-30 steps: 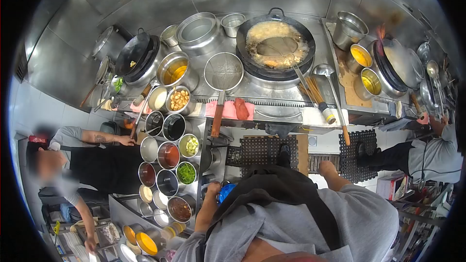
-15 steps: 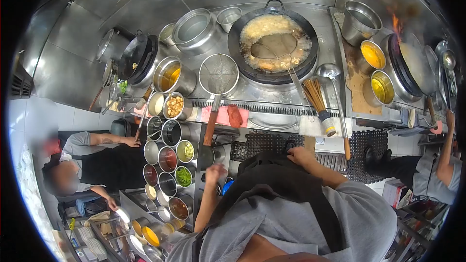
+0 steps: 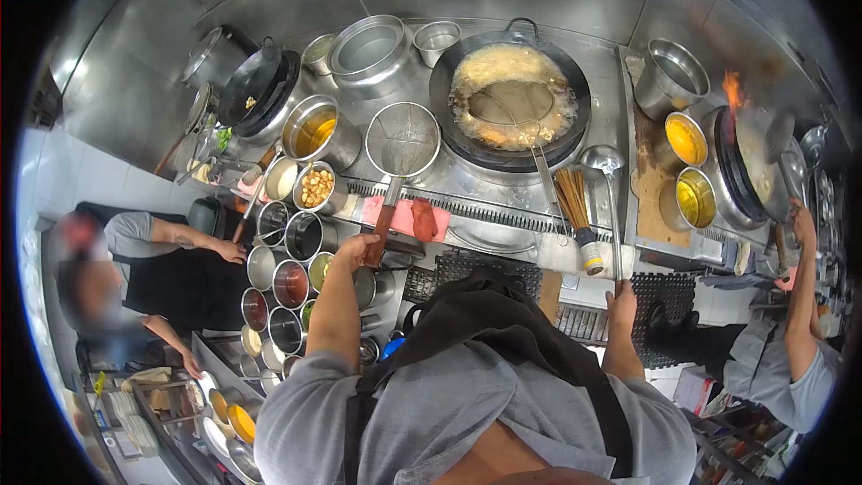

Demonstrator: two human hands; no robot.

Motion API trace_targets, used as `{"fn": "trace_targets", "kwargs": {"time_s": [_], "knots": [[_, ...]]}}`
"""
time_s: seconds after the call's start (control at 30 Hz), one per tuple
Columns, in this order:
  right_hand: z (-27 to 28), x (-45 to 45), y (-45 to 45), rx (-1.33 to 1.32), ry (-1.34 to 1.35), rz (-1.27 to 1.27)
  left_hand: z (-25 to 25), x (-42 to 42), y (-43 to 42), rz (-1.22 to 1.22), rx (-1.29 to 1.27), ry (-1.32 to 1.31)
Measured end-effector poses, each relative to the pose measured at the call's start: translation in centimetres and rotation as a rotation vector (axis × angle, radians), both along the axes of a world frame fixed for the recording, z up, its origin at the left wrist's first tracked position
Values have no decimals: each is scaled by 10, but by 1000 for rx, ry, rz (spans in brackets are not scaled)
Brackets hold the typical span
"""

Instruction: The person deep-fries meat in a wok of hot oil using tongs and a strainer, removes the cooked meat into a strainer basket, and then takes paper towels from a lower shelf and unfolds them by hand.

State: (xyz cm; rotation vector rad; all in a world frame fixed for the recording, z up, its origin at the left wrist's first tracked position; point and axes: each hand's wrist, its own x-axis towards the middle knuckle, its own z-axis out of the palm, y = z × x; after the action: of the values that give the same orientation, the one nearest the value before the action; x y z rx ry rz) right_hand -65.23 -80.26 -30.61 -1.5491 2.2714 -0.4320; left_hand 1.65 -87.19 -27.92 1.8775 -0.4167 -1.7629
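Note:
My left hand [image 3: 356, 251] is closed at the wooden handle of a round wire strainer [image 3: 404, 139], whose basket lies on the steel stove top. My right hand [image 3: 620, 304] grips the lower end of the handle of a long ladle [image 3: 602, 159]; its bowl rests on the counter. Between them, a large black wok [image 3: 579, 108] holds bubbling, foamy yellow oil. A second mesh skimmer [image 3: 512, 102] sits in the oil, its handle leaning over the rim. Beside the ladle lies a bamboo wok brush [image 3: 572, 198], and a red cloth [image 3: 424, 218] is near the strainer's handle.
Several steel pots crowd the left, including an oil pot [image 3: 314, 132] and a pot of garlic-like pieces [image 3: 318, 187]. Co-workers stand at both sides; the right one holds a pan handle by a flaming wok [image 3: 759, 162]. Yellow liquid fills a pot [image 3: 686, 139] at right.
My left hand has moved up and forward to the strainer's handle. My right hand has moved right from near my apron to the ladle's handle. The view has shifted slightly.

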Motion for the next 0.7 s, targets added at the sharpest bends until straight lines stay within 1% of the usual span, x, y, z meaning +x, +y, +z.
{"fn": "trace_targets", "kwargs": {"time_s": [0.03, 0.1, 0.13, 0.17, 0.23, 0.27, 0.3, 0.37, 0.4, 0.47, 0.5, 0.53, 0.57, 0.6, 0.63, 0.7], "knots": [[-1, -4, -5, -6, 10, 15, 3, -4, -5, 15, -6, 10], [-1, -2, -10, 48, -32, -26, 6, 1, -5, 40, 26, 198], [13, 1, -13, 38, -11, 36, 3, 5, -7, 44, -80, 277], [23, 4, -16, 73, 62, 32, 8, 4, -5, 54, -80, 280], [45, 7, -22, 82, 70, 59, 27, -6, -4, 126, -173, 420], [37, 0, -26, 97, 81, 66, 45, -23, -2, 289, -174, 379], [31, -7, -31, 113, 90, 70, 42, -26, -1, 331, -240, 371], [38, -2, -34, 103, 43, 54, 54, -26, -1, 139, -356, 166], [43, 3, -37, 73, 30, 49, 63, -29, -5, 138, -364, 170], [56, 18, -37, 35, 18, 28, 96, -40, -19, 22, -352, -387], [58, 24, -37, 35, 23, 23, 58, -17, -39, -81, -508, -764], [59, 28, -37, 41, 4, 7, 98, -30, -49, -208, -500, -1114], [59, 31, -37, 45, -15, -10, 104, -28, -67, -267, -436, -1223], [58, 33, -37, 60, 1, -15, 98, -21, -88, -291, -363, -1256], [66, 40, -37, 24, 1, -17, 90, -16, -101, -291, -380, -1247], [68, 37, -39, 15, -78, -38, 72, -5, -123, -329, -281, -1194]]}}
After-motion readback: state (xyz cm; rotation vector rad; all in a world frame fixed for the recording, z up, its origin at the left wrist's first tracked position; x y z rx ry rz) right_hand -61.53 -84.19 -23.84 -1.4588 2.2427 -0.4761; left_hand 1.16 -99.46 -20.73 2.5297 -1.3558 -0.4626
